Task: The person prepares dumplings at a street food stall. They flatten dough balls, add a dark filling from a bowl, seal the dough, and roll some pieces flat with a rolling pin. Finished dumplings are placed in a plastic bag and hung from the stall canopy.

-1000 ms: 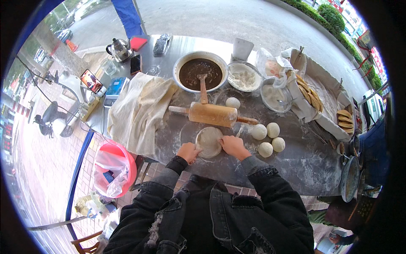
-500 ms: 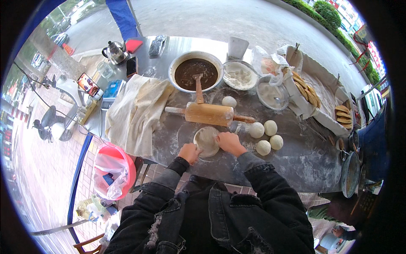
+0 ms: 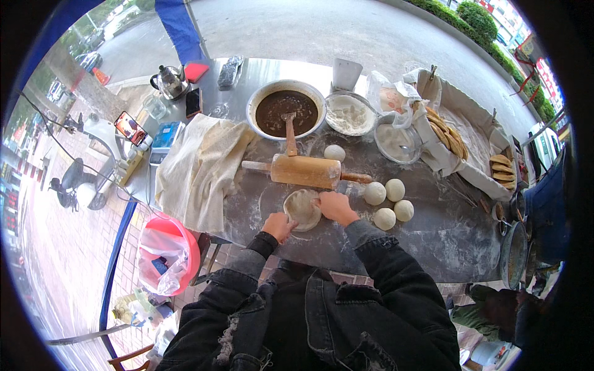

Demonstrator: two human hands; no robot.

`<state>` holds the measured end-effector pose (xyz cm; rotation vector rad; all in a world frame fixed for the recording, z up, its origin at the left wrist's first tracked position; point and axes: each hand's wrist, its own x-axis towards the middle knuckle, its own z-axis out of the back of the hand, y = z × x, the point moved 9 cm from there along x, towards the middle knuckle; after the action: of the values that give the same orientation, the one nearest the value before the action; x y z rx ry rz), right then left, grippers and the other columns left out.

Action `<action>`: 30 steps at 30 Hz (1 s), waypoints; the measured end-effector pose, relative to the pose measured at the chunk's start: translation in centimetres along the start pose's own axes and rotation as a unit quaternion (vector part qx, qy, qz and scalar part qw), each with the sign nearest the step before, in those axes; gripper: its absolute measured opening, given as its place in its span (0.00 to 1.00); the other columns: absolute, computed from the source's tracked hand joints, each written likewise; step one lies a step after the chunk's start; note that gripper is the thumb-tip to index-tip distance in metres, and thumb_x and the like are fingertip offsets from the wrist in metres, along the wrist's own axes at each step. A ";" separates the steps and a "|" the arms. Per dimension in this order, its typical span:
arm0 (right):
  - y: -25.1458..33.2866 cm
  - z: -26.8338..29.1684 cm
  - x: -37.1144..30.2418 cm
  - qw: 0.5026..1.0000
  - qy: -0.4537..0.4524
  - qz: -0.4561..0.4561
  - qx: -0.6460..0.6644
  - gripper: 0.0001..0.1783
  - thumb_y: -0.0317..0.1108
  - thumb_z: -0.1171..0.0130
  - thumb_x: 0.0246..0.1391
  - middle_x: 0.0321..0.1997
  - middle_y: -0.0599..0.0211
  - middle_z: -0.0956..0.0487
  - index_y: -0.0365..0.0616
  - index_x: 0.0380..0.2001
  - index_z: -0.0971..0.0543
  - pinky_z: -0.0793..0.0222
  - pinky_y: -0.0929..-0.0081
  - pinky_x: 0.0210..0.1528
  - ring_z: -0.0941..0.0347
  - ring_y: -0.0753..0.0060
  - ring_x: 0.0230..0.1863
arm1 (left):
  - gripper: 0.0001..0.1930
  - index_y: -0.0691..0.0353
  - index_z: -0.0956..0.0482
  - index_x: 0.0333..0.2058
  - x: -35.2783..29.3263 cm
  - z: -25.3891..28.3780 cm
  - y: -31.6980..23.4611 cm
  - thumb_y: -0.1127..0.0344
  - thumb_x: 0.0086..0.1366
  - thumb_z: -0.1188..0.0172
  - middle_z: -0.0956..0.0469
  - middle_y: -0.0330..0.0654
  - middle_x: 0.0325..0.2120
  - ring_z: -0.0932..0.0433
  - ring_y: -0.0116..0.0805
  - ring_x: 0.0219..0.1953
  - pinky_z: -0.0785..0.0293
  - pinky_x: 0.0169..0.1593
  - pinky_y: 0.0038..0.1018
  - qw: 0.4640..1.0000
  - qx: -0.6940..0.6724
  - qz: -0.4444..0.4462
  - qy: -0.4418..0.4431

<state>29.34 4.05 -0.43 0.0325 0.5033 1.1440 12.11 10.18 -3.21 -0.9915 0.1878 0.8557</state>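
Observation:
A round, flattened piece of dough (image 3: 302, 209) lies on the floured metal table, its rim slightly raised. My left hand (image 3: 279, 227) pinches its lower left edge. My right hand (image 3: 336, 208) grips the right edge, fingers closed on the rim. Just beyond the dough rests a thick wooden rolling pin (image 3: 305, 170). Several dough balls (image 3: 385, 218) sit to the right of my right hand, and a single dough ball (image 3: 335, 153) stands behind the pin. A bowl of dark brown paste (image 3: 252, 112) holds a wooden-handled spatula (image 3: 291, 137).
Bowls of white flour (image 3: 350, 113) and pale powder (image 3: 398, 143) stand at the back. A cloth-lined tray (image 3: 495, 139) on the right holds flat baked breads (image 3: 447, 133). To the left are a crumpled cloth (image 3: 203, 167), a phone (image 3: 193, 102), a kettle (image 3: 171, 82) and a pink tub (image 3: 191, 244).
Both hands stay on the dough's edge with hardly any shift. The dough's outline looks slightly less round. The whole view has tilted a little.

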 end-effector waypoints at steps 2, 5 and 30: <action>0.7 -0.2 0.0 0.999 0.015 0.035 0.030 0.25 0.53 0.50 0.59 0.35 0.50 0.18 0.41 0.33 0.18 0.26 0.55 0.40 0.20 0.47 0.39 | 0.27 0.70 0.23 0.17 -0.1 0.3 -0.8 0.49 0.63 0.41 0.25 0.44 0.11 0.22 0.35 0.12 0.25 0.18 0.27 0.999 -0.023 -0.043 -0.010; -0.1 -0.5 0.1 0.999 0.034 -0.011 0.026 0.24 0.51 0.49 0.58 0.35 0.50 0.18 0.39 0.33 0.18 0.26 0.56 0.40 0.20 0.47 0.38 | 0.28 0.70 0.22 0.17 -0.2 0.7 1.2 0.47 0.62 0.40 0.25 0.44 0.09 0.22 0.36 0.12 0.24 0.19 0.30 0.997 -0.026 0.075 -0.020; 0.9 -0.4 0.7 0.999 -0.014 0.033 0.034 0.21 0.52 0.51 0.59 0.31 0.54 0.18 0.47 0.31 0.20 0.28 0.50 0.38 0.22 0.46 0.36 | 0.27 0.72 0.24 0.17 -0.1 0.4 0.7 0.51 0.64 0.42 0.22 0.46 0.14 0.21 0.35 0.14 0.23 0.19 0.28 0.997 -0.057 0.052 0.028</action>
<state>28.63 4.99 -0.84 0.1247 0.5187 1.1892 11.44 10.62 -3.38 -1.1202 0.2432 0.9421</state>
